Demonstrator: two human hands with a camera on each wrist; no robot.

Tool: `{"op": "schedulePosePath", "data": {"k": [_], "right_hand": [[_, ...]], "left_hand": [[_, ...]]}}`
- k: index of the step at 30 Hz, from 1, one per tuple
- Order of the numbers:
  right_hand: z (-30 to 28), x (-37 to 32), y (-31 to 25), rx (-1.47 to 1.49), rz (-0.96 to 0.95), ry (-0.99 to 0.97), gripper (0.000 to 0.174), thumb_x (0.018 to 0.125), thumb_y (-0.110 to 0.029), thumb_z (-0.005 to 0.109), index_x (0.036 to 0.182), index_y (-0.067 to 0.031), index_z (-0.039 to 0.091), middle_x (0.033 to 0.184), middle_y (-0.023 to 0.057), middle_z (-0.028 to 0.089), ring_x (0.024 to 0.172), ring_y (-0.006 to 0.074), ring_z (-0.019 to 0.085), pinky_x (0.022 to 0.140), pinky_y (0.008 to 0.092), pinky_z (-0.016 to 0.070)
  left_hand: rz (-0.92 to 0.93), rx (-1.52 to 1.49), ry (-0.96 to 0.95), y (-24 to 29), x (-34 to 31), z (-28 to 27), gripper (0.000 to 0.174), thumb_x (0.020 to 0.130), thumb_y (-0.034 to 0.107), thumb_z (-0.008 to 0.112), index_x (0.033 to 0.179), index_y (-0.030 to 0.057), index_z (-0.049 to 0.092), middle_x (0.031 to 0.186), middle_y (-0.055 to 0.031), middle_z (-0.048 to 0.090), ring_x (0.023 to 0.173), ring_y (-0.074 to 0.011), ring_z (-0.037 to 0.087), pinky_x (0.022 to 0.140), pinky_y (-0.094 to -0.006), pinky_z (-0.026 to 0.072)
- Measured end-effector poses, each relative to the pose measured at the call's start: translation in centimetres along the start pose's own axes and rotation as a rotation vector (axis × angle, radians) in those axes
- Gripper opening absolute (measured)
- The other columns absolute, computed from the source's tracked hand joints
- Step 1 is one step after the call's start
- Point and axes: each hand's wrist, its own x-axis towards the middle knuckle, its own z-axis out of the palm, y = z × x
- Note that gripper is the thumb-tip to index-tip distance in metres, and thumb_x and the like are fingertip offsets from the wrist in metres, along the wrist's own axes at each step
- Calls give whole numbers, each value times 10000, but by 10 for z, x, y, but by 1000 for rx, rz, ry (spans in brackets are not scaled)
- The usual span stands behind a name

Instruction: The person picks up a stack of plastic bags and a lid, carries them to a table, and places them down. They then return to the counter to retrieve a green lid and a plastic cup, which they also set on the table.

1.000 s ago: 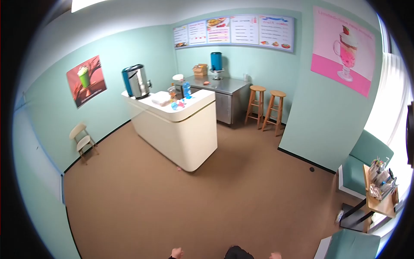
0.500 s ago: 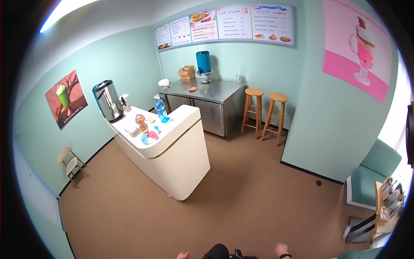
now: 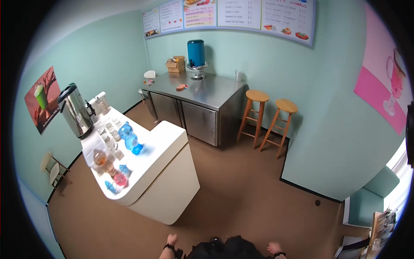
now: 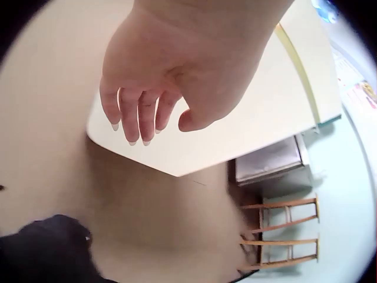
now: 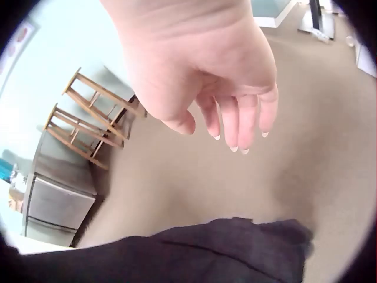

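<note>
My left hand [image 3: 172,239] hangs low at the bottom of the head view, holding nothing. In the left wrist view the left hand [image 4: 171,76] has loosely bent fingers, and the white counter [image 4: 253,118] is behind it. My right hand [image 3: 274,247] is also down by my side. Seen from the right wrist, the right hand [image 5: 206,71] dangles over the brown floor with relaxed fingers and nothing in them. Nearest ahead stands the white counter [image 3: 166,190], bearing a blue bear-shaped bottle [image 3: 129,139], an amber-brown bottle [image 3: 99,158] and small paper umbrellas [image 3: 120,180].
A steel drink dispenser [image 3: 76,111] and white cups [image 3: 110,129] are on the counter. Behind it, a steel worktable [image 3: 207,93] carries a blue dispenser [image 3: 196,54] and a cardboard box [image 3: 176,64]. Wooden stools [image 3: 257,97] stand beside it. At right are a green bench [image 3: 373,200] and a wooden table [image 3: 379,228].
The counter and worktable look larger and closer, with the counter shifted left in the head view. Both hands have swung a little at my sides and stay free of objects.
</note>
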Motion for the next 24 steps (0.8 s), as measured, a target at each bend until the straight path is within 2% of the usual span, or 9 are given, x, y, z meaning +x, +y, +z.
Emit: {"op": "schedulePosePath", "data": {"k": [7,9,12,13,14,18,21,22,24], "right_hand": [[-24,-2,-99,98,248,168,314,910,-295,342,999,-78,551,958,80,531,860,207,465,747,358,385],[-33,120,-55,-610,184,-23,353,910,-340,346,1063,-93,545,1105,79,506,1019,190,452,851,356,362],[-2,-65,-320,-1216,188,40,354,897,-333,394,1088,-71,537,1111,92,525,1068,215,454,876,372,357],[-4,-7,-279,-1223,187,24,354,897,-333,394,1088,-71,537,1111,92,525,1068,215,454,876,372,357],[-8,64,-264,-883,120,-7,306,872,-300,407,1022,-66,535,1016,88,533,950,205,470,780,357,362],[-8,246,-420,468,-139,-107,139,774,-168,458,760,-49,527,636,73,561,477,166,533,398,294,381],[42,258,-570,127,-241,36,149,785,-167,477,856,-45,526,648,64,572,462,134,525,358,239,351],[61,270,-614,140,-292,-39,159,786,-162,485,886,-45,524,644,60,571,457,132,523,353,226,348],[108,288,-690,95,-412,-43,161,785,-156,510,896,-45,543,648,59,573,481,118,533,371,218,368]], "left_hand": [[189,-42,-217,280,144,97,225,802,172,458,899,-19,528,750,-68,573,642,-145,540,578,-267,447],[235,-5,-229,308,184,121,266,833,186,453,977,-30,507,801,-81,578,681,-157,557,609,-266,456],[71,109,-274,315,236,133,289,826,275,456,972,32,511,838,-64,569,717,-147,556,571,-271,436],[-71,100,-286,326,233,134,271,810,313,467,926,74,524,810,-39,569,689,-133,551,546,-265,415],[-137,17,-188,333,224,140,237,767,195,457,573,70,512,521,-27,495,451,-144,465,402,-291,335],[-280,203,-329,290,247,138,206,766,224,511,628,80,561,566,-29,546,485,-138,516,363,-260,335],[-406,-223,-255,228,244,144,205,698,235,558,565,80,542,528,-31,518,401,-137,472,337,-247,310],[-303,-708,-617,211,260,147,238,672,277,562,638,45,602,617,-83,583,498,-187,553,430,-291,423],[-322,-729,-573,246,269,152,237,680,279,558,659,46,598,632,-84,579,513,-189,550,443,-297,424]]}}
